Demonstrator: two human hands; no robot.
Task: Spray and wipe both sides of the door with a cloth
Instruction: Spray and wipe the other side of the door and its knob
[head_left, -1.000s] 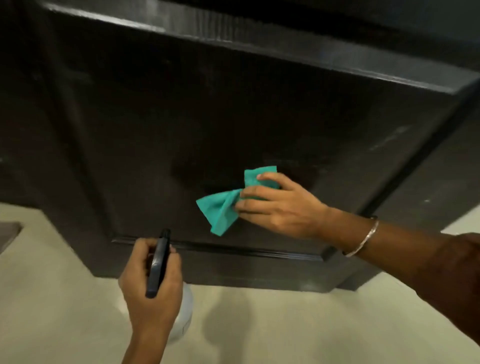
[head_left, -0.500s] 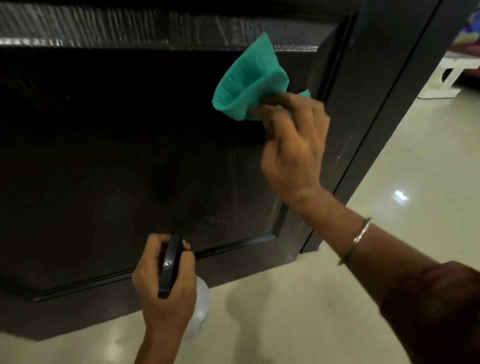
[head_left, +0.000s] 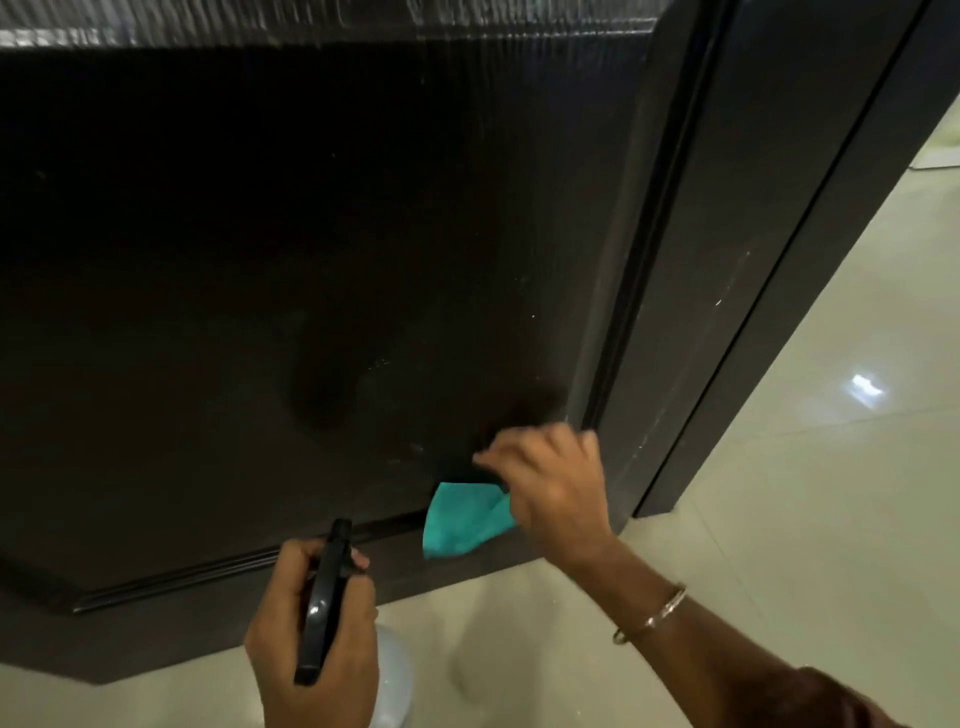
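Head view: lower corner of door (head_left: 311, 234) panel being wiped.
Cloth (head_left: 462, 519) was clenched in right hand (head_left: 550, 488) against the panel; spray bottle (head_left: 324, 603) was gripped closed-fisted by left hand (head_left: 311, 639). Flattened cloth and overlapping strokes were judged best.

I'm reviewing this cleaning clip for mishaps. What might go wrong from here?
The right hand grips only part of the teal cloth; the loose end hangs and could slip free against the dark wooden door. The left hand holds the black-topped spray bottle near the glossy tiled floor, where drips may leave it slippery.
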